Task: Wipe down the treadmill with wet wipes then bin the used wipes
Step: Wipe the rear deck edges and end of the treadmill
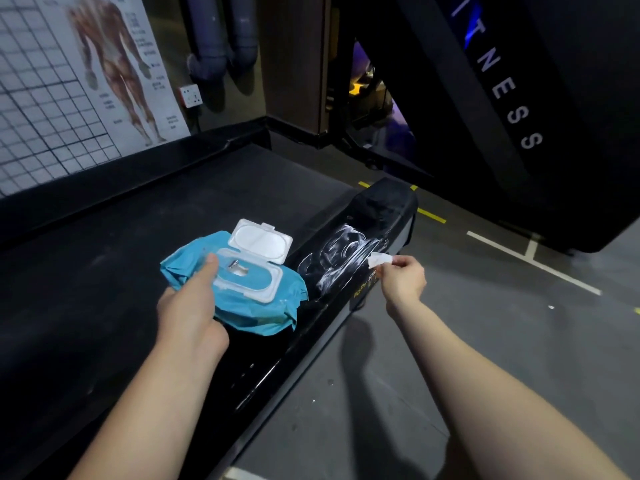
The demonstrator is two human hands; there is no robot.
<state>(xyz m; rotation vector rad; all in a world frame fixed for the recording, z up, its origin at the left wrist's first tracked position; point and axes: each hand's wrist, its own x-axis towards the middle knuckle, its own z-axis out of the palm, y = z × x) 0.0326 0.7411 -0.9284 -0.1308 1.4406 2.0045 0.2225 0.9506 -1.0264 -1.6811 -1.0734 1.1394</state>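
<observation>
The left hand (188, 306) is gripping the blue wipes pack (239, 282), lid flipped up, while the right hand (403, 278) is pinching a small wipe (379, 260) against the treadmill's side rail (346, 258) between both hands.

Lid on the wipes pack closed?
No, the white flip lid stands open behind the dispensing hole of the blue wipes pack, which the left hand grips.
</observation>
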